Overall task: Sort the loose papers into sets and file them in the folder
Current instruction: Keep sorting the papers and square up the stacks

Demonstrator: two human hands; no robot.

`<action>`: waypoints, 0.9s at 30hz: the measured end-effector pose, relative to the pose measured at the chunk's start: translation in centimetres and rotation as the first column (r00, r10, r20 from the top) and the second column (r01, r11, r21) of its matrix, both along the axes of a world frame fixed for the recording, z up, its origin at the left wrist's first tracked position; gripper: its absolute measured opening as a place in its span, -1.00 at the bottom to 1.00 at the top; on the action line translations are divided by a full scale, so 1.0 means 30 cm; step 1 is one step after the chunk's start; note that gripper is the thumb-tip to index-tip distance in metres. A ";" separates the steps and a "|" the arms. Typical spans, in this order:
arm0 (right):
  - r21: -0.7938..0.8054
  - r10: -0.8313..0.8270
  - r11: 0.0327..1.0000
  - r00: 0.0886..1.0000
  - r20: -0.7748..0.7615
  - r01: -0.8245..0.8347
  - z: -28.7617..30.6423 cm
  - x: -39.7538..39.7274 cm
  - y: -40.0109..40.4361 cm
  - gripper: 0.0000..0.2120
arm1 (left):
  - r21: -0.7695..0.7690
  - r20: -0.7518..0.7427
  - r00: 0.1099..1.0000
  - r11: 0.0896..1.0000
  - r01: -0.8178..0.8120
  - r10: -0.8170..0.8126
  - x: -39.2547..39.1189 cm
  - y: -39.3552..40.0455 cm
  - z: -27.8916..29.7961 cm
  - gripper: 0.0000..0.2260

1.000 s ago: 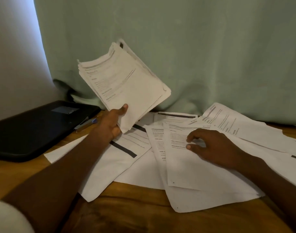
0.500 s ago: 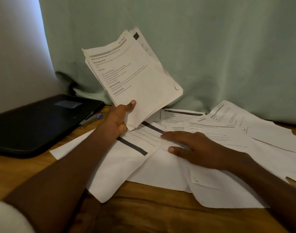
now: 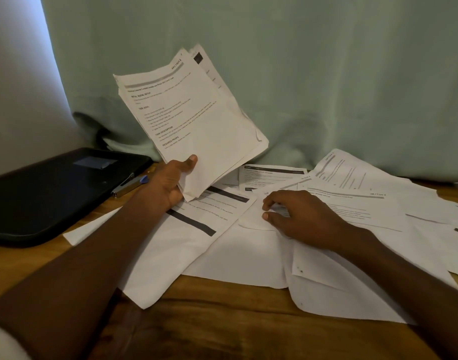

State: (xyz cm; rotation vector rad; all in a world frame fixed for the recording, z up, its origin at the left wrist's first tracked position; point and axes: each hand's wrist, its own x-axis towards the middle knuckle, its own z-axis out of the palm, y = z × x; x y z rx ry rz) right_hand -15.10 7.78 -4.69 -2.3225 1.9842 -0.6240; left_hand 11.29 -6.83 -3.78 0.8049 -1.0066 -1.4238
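Green curtain (image 3: 326,74) backs your desk (image 3: 222,328). One black folder (image 3: 54,190) lies left. Your left hand (image 3: 168,183) grips one paper stack (image 3: 191,120) at centre; your right hand (image 3: 300,216) pinches a loose sheet (image 3: 256,219).

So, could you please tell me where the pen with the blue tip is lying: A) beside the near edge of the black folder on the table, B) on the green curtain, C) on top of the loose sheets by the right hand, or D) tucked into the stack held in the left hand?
A: the pen lies on the wooden table against the black folder, just left of the left hand.
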 end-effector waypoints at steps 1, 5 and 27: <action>0.010 -0.007 1.000 1.000 -0.011 0.008 0.003 0.004 0.003 -0.71 | -0.005 0.001 1.000 1.000 -0.004 0.004 -0.001 -0.001 0.000 -0.79; 0.073 -0.044 0.996 0.996 -0.079 0.050 0.005 0.014 0.012 -0.51 | -0.029 -0.010 1.000 1.000 -0.004 0.004 -0.005 -0.007 -0.004 -0.73; -0.051 -0.276 0.949 0.899 0.339 0.311 0.025 0.045 0.012 -0.69 | -0.018 -0.012 1.000 1.000 -0.001 0.001 0.028 -0.018 0.000 -0.63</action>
